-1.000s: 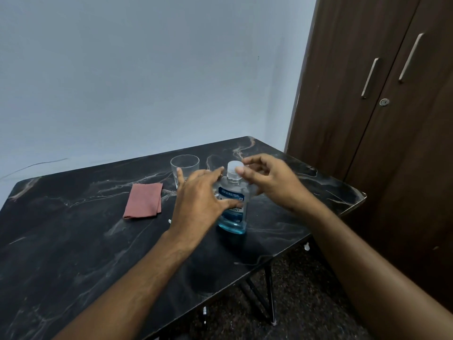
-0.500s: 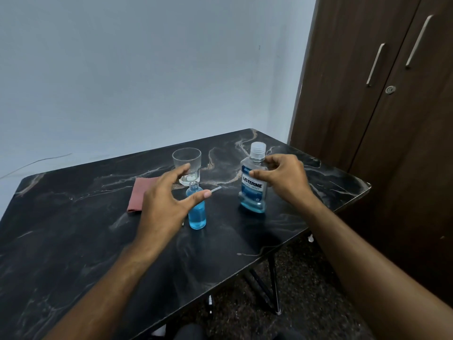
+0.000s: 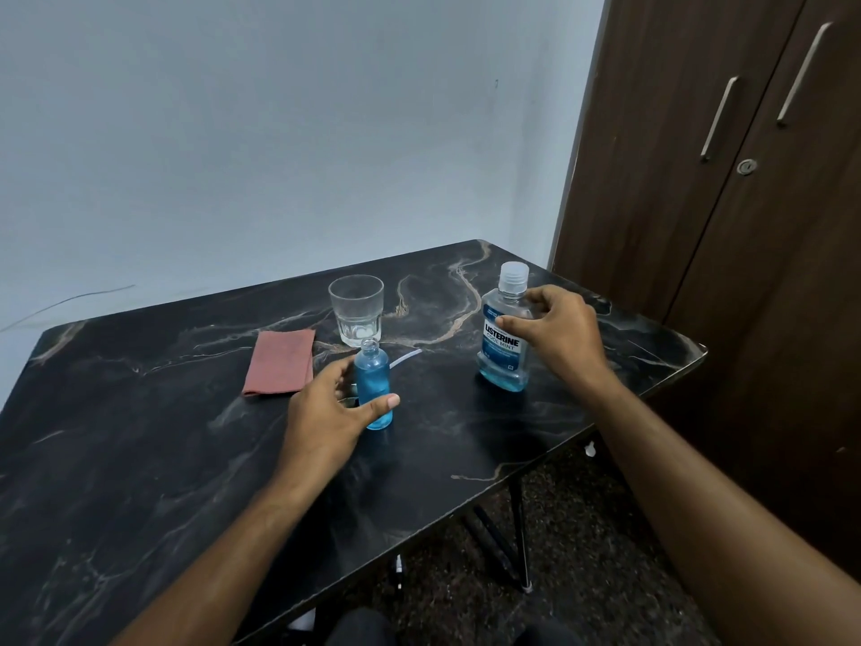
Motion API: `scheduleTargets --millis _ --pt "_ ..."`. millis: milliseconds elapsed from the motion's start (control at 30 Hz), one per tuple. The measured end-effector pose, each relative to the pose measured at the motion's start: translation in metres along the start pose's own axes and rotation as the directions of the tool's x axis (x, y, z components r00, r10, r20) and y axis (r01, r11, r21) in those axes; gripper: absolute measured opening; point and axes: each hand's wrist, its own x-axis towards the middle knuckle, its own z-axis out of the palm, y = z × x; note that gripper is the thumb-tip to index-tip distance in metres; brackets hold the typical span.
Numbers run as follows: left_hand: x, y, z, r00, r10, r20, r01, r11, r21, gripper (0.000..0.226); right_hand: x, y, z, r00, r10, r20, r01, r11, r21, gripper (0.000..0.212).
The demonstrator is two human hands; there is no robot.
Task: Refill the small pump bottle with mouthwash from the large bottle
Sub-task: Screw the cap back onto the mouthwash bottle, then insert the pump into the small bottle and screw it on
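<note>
A small clear bottle (image 3: pixel 372 389), full of blue liquid and with an open neck, stands mid-table. My left hand (image 3: pixel 326 412) wraps it, thumb across its front and fingers behind its left side. The large Listerine bottle (image 3: pixel 505 352), capped in clear plastic and holding blue mouthwash low down, stands upright to the right. My right hand (image 3: pixel 556 333) grips its shoulder, thumb on the label. A thin white tube (image 3: pixel 405 359) lies on the table behind the small bottle; whatever it joins is hidden by my left hand.
An empty drinking glass (image 3: pixel 356 310) stands just behind the small bottle. A folded reddish cloth (image 3: pixel 279 368) lies to its left. The black marble table (image 3: pixel 140 459) ends at an edge close to the large bottle's right. Dark wardrobe doors (image 3: pixel 745 226) rise beyond.
The large bottle went from the table's middle to the right with my right hand on it. My left hand left it and closed around the small bottle.
</note>
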Motion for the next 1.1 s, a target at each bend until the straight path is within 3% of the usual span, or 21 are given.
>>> scheduleTargets --millis 233,567,667,767,833,900,1000,1100 --pt "0.003 -0.002 0.006 1.0 -0.011 -0.028 0.012 0.999 0.039 0.036 -0.004 0.001 0.002 1.0 -0.026 0.003 0.026 0.999 -0.034 0.062" --pt "0.0 0.002 -0.002 0.998 0.004 -0.061 -0.007 0.999 -0.052 0.037 -0.01 0.003 0.007 1.0 -0.025 -0.008 0.025 0.998 -0.059 0.074" --pt "0.0 0.006 -0.007 0.998 0.036 -0.051 -0.039 0.998 -0.057 0.046 -0.021 -0.003 0.011 0.976 -0.122 -0.179 0.087 0.977 -0.195 0.07" --pt "0.002 0.009 -0.016 0.997 0.063 -0.052 -0.067 0.995 -0.068 0.049 -0.037 -0.012 0.026 0.855 -0.378 -0.355 0.283 0.914 -0.292 0.043" --pt "0.003 0.009 -0.023 0.994 0.074 -0.075 -0.079 0.994 -0.076 0.047 -0.046 -0.019 0.044 0.86 -0.456 -0.228 0.407 0.884 -0.231 0.028" --pt "0.002 0.006 -0.029 0.991 0.076 -0.11 -0.084 0.994 -0.066 0.041 -0.051 -0.026 0.067 0.881 -0.467 0.068 0.472 0.873 -0.123 0.025" --pt "0.001 0.0 -0.037 0.986 0.067 -0.15 -0.078 0.994 -0.075 0.031 -0.06 -0.036 0.102 0.764 -0.485 0.426 0.565 0.822 -0.078 0.034" --pt "0.0 -0.007 -0.042 0.983 0.075 -0.167 -0.09 0.992 -0.086 0.035 -0.065 -0.046 0.13 0.669 -0.525 0.527 0.663 0.741 -0.103 0.05"
